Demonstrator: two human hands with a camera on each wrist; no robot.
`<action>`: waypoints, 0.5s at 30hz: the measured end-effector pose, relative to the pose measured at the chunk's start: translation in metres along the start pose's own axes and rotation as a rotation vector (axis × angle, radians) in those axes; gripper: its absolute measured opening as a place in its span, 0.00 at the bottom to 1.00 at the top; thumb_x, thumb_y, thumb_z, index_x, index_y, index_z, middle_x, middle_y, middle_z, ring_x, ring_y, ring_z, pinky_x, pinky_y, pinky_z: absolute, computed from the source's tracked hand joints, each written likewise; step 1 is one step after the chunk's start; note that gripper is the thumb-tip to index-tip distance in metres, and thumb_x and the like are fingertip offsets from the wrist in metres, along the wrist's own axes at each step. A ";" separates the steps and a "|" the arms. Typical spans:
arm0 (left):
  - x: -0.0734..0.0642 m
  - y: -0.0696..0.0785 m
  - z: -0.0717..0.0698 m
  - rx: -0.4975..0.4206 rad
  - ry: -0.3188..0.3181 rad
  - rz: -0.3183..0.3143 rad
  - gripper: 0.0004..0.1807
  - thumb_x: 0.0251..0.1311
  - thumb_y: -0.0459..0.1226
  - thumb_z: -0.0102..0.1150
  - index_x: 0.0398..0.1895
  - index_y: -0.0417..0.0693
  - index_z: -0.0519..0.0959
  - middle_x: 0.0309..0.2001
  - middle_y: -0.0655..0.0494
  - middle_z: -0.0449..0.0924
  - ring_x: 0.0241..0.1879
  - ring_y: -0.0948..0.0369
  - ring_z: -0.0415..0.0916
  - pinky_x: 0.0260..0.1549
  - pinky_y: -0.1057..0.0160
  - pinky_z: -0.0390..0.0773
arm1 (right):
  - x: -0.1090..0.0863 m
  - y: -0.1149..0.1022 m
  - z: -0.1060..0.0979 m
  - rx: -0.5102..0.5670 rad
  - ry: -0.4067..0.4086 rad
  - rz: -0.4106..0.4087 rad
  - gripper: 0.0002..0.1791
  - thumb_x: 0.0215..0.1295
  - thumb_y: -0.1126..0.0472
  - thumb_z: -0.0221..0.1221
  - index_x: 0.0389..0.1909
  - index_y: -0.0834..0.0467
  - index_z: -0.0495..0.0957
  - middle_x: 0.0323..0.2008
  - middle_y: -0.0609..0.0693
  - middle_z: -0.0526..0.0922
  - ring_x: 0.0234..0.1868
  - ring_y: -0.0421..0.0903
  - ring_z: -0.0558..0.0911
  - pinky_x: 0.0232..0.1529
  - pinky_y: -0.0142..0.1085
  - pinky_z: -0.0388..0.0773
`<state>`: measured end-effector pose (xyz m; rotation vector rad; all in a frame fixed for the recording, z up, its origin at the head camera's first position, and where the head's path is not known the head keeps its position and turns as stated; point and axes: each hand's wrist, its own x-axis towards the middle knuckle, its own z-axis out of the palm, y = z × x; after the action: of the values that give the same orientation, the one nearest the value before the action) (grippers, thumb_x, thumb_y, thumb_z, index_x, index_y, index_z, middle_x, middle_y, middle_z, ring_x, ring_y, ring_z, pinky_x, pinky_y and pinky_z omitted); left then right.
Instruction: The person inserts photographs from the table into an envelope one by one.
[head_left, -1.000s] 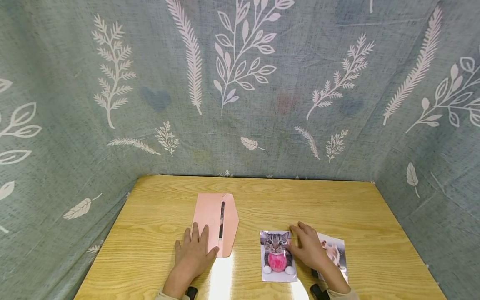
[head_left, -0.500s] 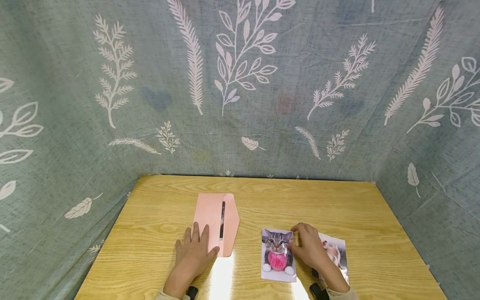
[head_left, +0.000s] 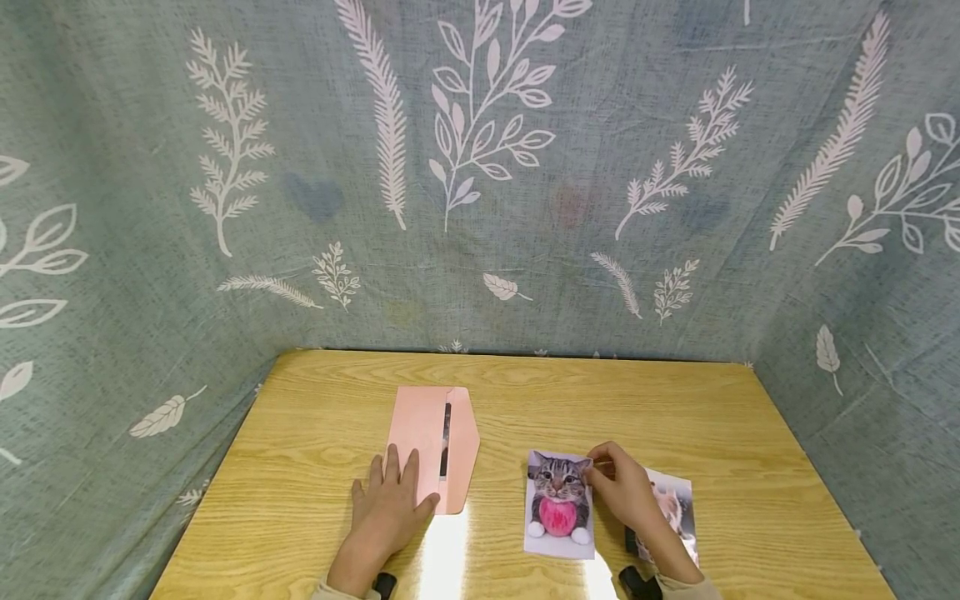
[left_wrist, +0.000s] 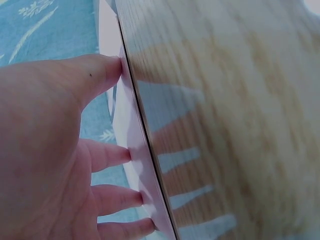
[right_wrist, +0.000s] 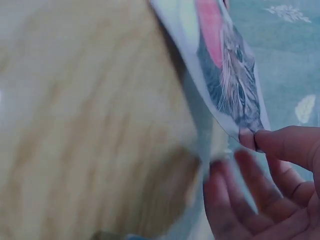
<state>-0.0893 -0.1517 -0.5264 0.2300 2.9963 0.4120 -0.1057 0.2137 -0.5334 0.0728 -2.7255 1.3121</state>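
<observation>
The pink envelope (head_left: pixel 412 417) is laid flat on the wooden table (head_left: pixel 735 467), left of the middle, with its flap spread toward the right and a dark strip (head_left: pixel 446 442) exposed along its slit. Its lower part is pressed by the left hand (head_left: pixel 386 510), whose fingers are extended and spread; nothing is gripped there. The cat photo (head_left: pixel 558 517), on which a cat with a pink round object is printed, is held to the right of the envelope and well apart from it. Its upper right corner is pinched between thumb and finger of the right hand (head_left: pixel 624 492), and in the right wrist view that corner is seen raised above the tabletop; whether the lower edge is touching the wood cannot be told. A second photo (head_left: pixel 678 500) is partly covered by the right forearm. The table is backed by a grey-green cloth (head_left: pixel 517 317) printed with white leaves.
</observation>
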 end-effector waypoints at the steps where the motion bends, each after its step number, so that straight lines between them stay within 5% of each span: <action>1: 0.000 0.000 0.000 0.000 0.001 0.001 0.43 0.67 0.57 0.57 0.75 0.40 0.61 0.73 0.27 0.51 0.70 0.29 0.50 0.55 0.20 0.55 | 0.000 -0.001 -0.001 0.032 -0.007 0.027 0.09 0.62 0.70 0.66 0.41 0.57 0.79 0.35 0.47 0.83 0.36 0.44 0.83 0.37 0.37 0.80; 15: -0.001 0.000 -0.001 0.000 -0.003 0.002 0.42 0.67 0.57 0.57 0.75 0.40 0.61 0.73 0.27 0.51 0.71 0.29 0.50 0.55 0.20 0.55 | 0.006 -0.006 -0.005 0.415 -0.047 0.219 0.11 0.65 0.75 0.61 0.47 0.69 0.75 0.33 0.56 0.80 0.28 0.46 0.82 0.27 0.42 0.84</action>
<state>-0.0888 -0.1520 -0.5258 0.2332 2.9937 0.4117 -0.1107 0.2140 -0.5243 -0.1668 -2.5061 1.9415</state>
